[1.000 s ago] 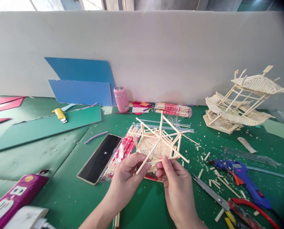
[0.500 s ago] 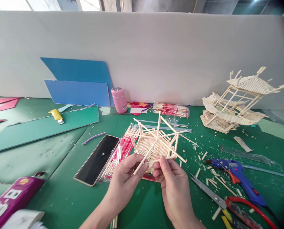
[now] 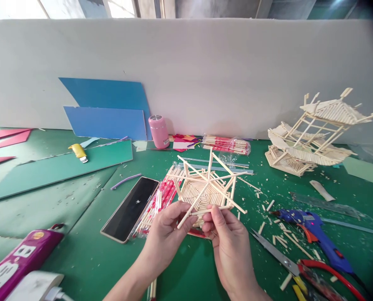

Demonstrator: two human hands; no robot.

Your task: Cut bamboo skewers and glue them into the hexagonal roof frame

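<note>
from the head camera, you hold the hexagonal stick frame (image 3: 205, 188) lifted just off the green cutting mat (image 3: 80, 217), tilted toward you so its slatted floor and the crossing spokes face your eyes. your left hand (image 3: 167, 234) is closed on the frame's near left edge, thumb and fingers pinching beside the long diagonal stick, which seems meant to steady the piece. your right hand (image 3: 227, 238) is pinched narrow on the near rim stick, fingertips (image 3: 213, 211) pressing it against the frame, likely so it sits true. around the frame: just left of it lie the packets of red-wrapped chopsticks (image 3: 157, 202) and, beyond them, a smartphone (image 3: 130, 209) face up; right of it, within reach, are the scissors (image 3: 287, 261) and the blue glue gun (image 3: 315, 234) among cut stick bits. well behind and right of the frame stands a finished stick pavilion (image 3: 312, 138); behind it, a pink bottle (image 3: 159, 131) by the white board.
</note>
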